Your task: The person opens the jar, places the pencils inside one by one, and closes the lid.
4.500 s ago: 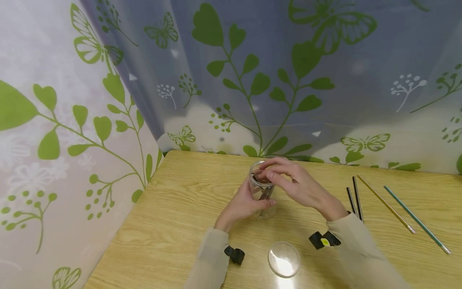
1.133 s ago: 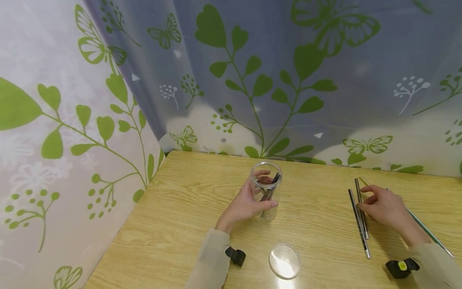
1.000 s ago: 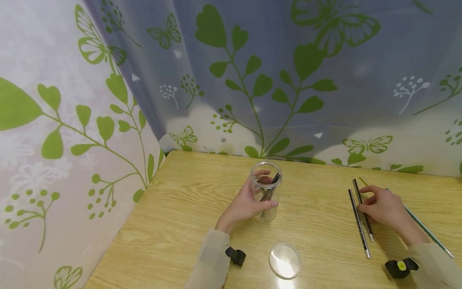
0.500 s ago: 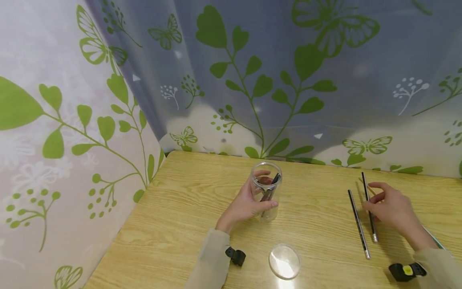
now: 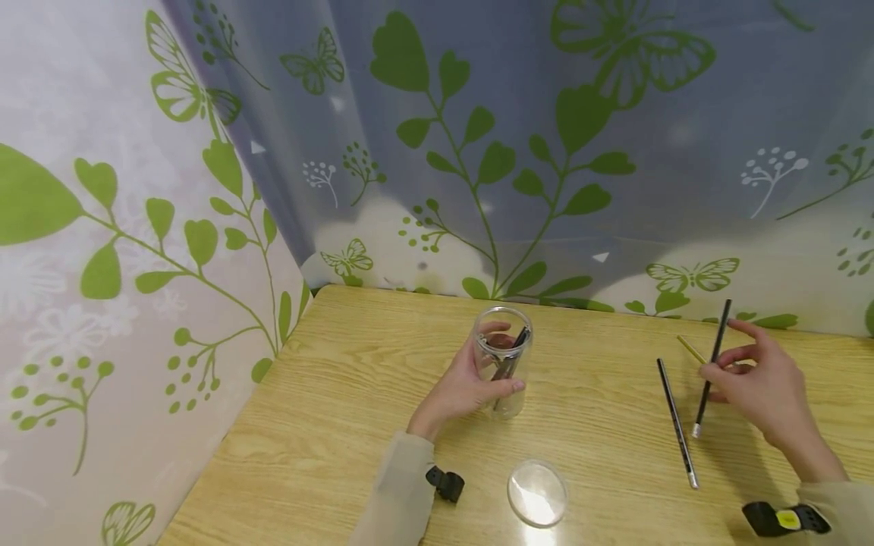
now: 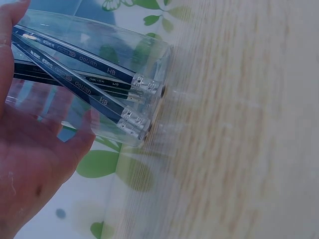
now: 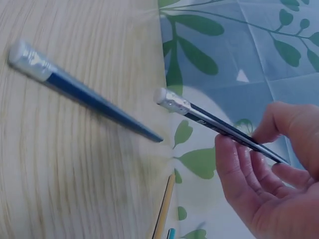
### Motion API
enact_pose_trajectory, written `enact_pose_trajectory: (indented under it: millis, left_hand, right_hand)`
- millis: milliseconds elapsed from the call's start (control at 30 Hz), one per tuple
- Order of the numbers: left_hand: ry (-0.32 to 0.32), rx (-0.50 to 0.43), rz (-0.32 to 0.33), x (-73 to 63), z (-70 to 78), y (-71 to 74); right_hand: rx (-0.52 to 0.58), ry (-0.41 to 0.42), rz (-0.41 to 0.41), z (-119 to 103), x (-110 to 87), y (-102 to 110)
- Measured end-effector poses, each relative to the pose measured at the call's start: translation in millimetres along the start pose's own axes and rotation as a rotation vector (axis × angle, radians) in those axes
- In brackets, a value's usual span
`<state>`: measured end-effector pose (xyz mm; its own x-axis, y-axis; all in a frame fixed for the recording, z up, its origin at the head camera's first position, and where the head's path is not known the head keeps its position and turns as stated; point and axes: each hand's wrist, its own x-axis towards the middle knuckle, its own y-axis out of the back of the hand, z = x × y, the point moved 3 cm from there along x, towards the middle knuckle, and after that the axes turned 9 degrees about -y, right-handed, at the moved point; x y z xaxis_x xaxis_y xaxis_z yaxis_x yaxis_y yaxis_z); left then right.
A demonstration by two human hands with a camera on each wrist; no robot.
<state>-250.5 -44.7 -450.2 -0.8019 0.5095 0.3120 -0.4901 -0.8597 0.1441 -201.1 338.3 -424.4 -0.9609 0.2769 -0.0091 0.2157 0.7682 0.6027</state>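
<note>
My left hand is wrapped round a clear jar standing uncapped on the table. Several dark pencils lean inside it, eraser ends down at its base in the left wrist view. Off to the right, my right hand pinches a black pencil between thumb and fingers. It is raised and tilted, with its white eraser end lowest. Another black pencil lies on the table to the left of that hand. A yellow pencil is partly covered by the right hand.
A round clear lid lies in front of the jar, reflecting light. The tip of a teal pencil shows at the bottom of the right wrist view. A patterned curtain hangs behind the wooden table.
Earlier my right hand was at the jar's mouth, then it moved right to the loose pencils. It has lifted one black pencil up and to the right. My left hand stays on the jar.
</note>
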Motion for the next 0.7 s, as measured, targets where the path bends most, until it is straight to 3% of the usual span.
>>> enact_pose_trajectory:
  millis: [200, 433, 700]
  left_hand:
    - [0.007, 0.004, -0.002, 0.2, -0.1, 0.0]
    - [0.003, 0.008, 0.0, 0.0, -0.1, 0.0]
    - [0.007, -0.003, 0.0, 0.4, -0.6, 0.0]
  right_hand:
    - [0.161, -0.021, 0.044, -5.5, -4.6, 1.2]
    - [0.612, -0.04, 0.048, -14.5, -7.7, 2.3]
    - [0.67, -0.007, 0.096, -29.2, -15.0, 2.9]
